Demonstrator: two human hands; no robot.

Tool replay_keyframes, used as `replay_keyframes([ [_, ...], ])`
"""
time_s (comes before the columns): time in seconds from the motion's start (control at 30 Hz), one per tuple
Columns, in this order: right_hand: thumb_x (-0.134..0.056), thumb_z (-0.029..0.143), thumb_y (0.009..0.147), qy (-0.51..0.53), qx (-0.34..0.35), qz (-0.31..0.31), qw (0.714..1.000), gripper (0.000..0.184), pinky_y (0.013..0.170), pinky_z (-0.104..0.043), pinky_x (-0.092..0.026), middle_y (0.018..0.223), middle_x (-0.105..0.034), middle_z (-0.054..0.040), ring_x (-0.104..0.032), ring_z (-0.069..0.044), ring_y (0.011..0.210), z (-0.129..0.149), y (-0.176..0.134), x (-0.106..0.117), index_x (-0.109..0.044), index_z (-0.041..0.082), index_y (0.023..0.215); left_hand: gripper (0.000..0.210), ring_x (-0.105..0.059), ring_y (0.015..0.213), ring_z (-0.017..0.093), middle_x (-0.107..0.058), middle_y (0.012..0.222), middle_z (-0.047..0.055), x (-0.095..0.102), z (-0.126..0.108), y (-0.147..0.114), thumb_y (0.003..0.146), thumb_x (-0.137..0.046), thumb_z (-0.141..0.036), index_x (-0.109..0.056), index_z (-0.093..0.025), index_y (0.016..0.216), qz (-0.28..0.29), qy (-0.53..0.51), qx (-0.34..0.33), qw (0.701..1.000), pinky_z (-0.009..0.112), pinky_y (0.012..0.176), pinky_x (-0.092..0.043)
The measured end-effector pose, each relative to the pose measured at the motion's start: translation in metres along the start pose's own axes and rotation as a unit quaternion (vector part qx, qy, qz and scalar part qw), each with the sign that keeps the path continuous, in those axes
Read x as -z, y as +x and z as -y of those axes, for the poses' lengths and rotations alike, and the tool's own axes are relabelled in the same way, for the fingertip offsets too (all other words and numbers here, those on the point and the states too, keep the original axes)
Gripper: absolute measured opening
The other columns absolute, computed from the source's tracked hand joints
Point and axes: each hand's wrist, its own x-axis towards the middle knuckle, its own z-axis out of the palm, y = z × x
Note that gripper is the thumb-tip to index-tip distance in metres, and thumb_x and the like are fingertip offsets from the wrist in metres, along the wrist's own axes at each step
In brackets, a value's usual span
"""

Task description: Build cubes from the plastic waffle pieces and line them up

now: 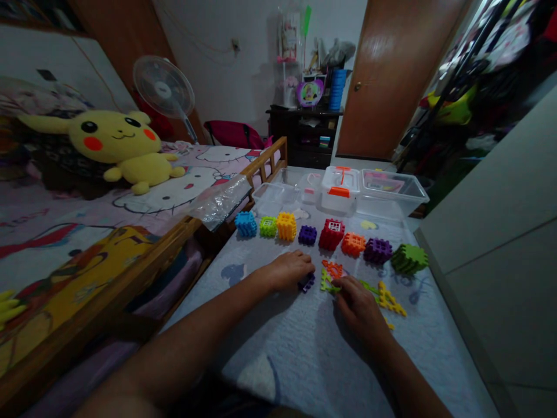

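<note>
My left hand (290, 270) rests on the cloth-covered table with its fingers curled over a dark purple notched plastic building piece (308, 283), which they partly hide. My right hand (354, 301) has its fingertips closed at the edge of a lime-green notched piece (326, 281). Just beyond that lies an orange openwork piece (333, 268). To the right of my right hand are a yellow piece (390, 300) and another green piece (369, 286), partly covered by the hand.
Behind my hands runs a row of sorted stacks, among them blue (246, 224), yellow (286, 226), red (331, 234) and green (409, 259). Clear plastic bins (391, 194) and a lidded box (340, 188) stand farther back. A wooden bed rail (183, 232) borders the left.
</note>
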Motion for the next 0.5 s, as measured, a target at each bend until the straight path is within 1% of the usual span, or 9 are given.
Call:
replay_keyframes([
  [0.17,-0.046,0.012,0.085,0.002,-0.006,0.016,1.0,0.024,0.082,-0.038,-0.049,0.099,-0.064,-0.0086,-0.06,-0.023,0.091,0.0013,-0.0004,0.0007,-0.061,0.019,0.102,0.029,-0.057,0.098,0.024,-0.064,0.105,0.006,0.0026,0.0006,0.0061,0.071,-0.067,-0.014,-0.064,-0.022,0.099,0.019,0.037,-0.01,0.999,0.032,0.081,-0.045],
  [0.37,-0.045,0.012,0.086,0.002,-0.004,0.024,1.0,0.024,0.08,-0.038,-0.049,0.098,-0.063,-0.0097,-0.06,-0.023,0.091,-0.0031,-0.0004,0.0002,-0.06,0.017,0.103,0.029,-0.059,0.093,0.026,-0.067,0.1,0.007,0.0061,-0.0041,0.0082,0.07,-0.068,-0.014,-0.066,-0.02,0.098,0.016,0.068,-0.031,0.997,0.033,0.074,-0.047],
  [0.5,-0.046,0.012,0.085,0.002,-0.003,0.019,1.0,0.023,0.081,-0.037,-0.049,0.097,-0.064,-0.0088,-0.06,-0.022,0.09,-0.004,-0.0006,-0.0004,-0.061,0.018,0.102,0.027,-0.061,0.09,0.024,-0.068,0.098,0.006,0.005,-0.004,0.0087,0.073,-0.065,-0.013,-0.066,-0.02,0.099,0.018,0.074,-0.038,0.996,0.031,0.073,-0.046],
])
